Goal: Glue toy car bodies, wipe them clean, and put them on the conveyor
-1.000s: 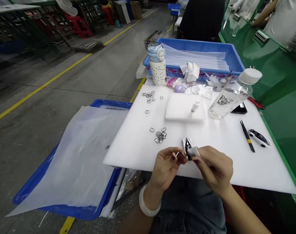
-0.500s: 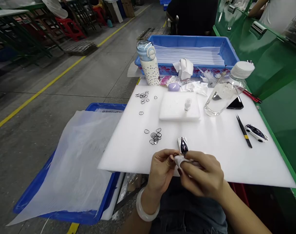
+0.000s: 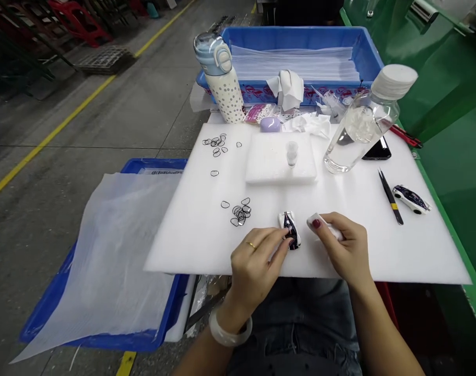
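A white and dark toy car lies on the white foam board close to its front edge. My left hand reaches over the car from the left, with thumb and fingertips closed on its dark top. Whether a thin ring is also between those fingers cannot be made out. To the right of the car, my right hand pinches a folded white cloth just above the board. Several thin black rings lie in a loose pile left of the car, and another group of rings is farther back.
Black tweezers and a second toy car are at the right. A clear bottle, a dotted flask and a foam block stand behind. A blue tray is at the back; a sheet-covered tray sits lower left.
My hands have come apart. The left has moved onto the toy car, while the right has drawn away to the right with the white cloth. The view has tipped down slightly.
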`<action>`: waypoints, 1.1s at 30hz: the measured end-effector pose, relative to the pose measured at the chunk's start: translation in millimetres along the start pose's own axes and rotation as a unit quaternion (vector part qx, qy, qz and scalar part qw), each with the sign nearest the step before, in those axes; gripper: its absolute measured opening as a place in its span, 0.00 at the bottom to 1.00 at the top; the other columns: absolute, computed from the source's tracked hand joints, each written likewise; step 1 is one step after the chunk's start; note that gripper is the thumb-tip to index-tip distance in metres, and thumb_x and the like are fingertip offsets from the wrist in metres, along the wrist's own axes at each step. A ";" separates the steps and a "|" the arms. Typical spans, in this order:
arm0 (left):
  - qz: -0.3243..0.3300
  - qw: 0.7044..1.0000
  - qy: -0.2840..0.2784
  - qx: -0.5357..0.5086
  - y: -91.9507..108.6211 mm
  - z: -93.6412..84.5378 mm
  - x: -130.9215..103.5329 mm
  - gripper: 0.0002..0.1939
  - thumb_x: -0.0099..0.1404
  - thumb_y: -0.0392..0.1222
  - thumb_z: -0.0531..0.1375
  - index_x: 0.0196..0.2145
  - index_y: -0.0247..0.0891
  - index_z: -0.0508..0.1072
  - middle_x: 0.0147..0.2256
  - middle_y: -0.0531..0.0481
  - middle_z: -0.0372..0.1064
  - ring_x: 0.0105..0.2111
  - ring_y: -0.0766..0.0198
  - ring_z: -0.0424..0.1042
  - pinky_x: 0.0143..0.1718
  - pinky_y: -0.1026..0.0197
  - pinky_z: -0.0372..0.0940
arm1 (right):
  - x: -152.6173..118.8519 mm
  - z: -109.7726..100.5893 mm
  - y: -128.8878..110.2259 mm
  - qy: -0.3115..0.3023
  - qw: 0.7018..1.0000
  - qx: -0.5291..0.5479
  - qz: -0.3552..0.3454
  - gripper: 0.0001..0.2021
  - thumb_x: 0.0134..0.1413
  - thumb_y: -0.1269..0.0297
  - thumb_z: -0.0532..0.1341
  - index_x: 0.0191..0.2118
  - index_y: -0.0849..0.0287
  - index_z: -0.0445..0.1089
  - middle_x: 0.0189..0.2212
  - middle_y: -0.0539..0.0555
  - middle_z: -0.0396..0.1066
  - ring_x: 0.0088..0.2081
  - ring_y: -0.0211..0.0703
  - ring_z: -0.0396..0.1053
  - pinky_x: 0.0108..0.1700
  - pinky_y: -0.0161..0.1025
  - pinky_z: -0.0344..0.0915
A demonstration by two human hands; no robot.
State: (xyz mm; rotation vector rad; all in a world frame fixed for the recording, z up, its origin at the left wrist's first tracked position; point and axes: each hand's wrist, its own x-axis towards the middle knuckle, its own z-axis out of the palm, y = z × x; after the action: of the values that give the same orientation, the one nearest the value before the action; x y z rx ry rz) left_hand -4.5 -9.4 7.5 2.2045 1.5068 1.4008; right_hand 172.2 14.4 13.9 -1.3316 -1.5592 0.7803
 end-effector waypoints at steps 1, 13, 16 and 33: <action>0.015 1.000 -0.008 0.002 1.3 2.4 0.0 0.08 0.66 0.30 0.63 0.43 0.36 0.77 0.35 0.47 0.76 0.34 0.61 0.76 0.37 0.59 0.74 | 0.3 0.4 -0.2 -0.004 1.000 -0.011 -0.008 0.08 0.61 0.61 0.62 0.33 0.57 0.76 0.27 0.51 0.75 0.27 0.40 0.71 0.28 0.37 0.65; -0.061 0.997 -0.049 -0.017 -3.0 7.1 -4.0 0.09 0.66 0.34 0.65 0.45 0.36 0.76 0.40 0.46 0.71 0.41 0.59 0.73 0.43 0.56 0.73 | 15.3 -8.6 -3.4 -0.174 0.982 -0.071 -0.001 0.05 0.59 0.65 0.63 0.34 0.58 0.75 0.28 0.49 0.76 0.30 0.40 0.72 0.31 0.35 0.63; -0.105 0.992 -0.067 -0.032 -4.2 4.1 -3.7 0.13 0.65 0.35 0.64 0.48 0.39 0.75 0.48 0.44 0.71 0.49 0.55 0.72 0.51 0.50 0.71 | 14.8 -6.9 -2.7 -0.171 0.982 -0.079 -0.004 0.04 0.59 0.66 0.63 0.35 0.58 0.75 0.29 0.49 0.76 0.31 0.40 0.73 0.32 0.36 0.64; -0.120 0.989 -0.077 -0.033 -5.3 4.0 -3.1 0.13 0.64 0.33 0.63 0.47 0.38 0.76 0.50 0.44 0.72 0.51 0.56 0.72 0.54 0.49 0.69 | 10.7 -1.1 -0.6 -0.142 0.985 -0.098 -0.015 0.03 0.59 0.67 0.64 0.35 0.59 0.74 0.28 0.49 0.74 0.29 0.37 0.70 0.31 0.33 0.62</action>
State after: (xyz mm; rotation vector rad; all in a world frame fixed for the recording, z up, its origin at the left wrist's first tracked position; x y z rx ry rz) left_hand -5.3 -7.7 0.4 1.9651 1.5833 1.1623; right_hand 173.0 24.6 17.3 -1.3778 -1.9180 0.8425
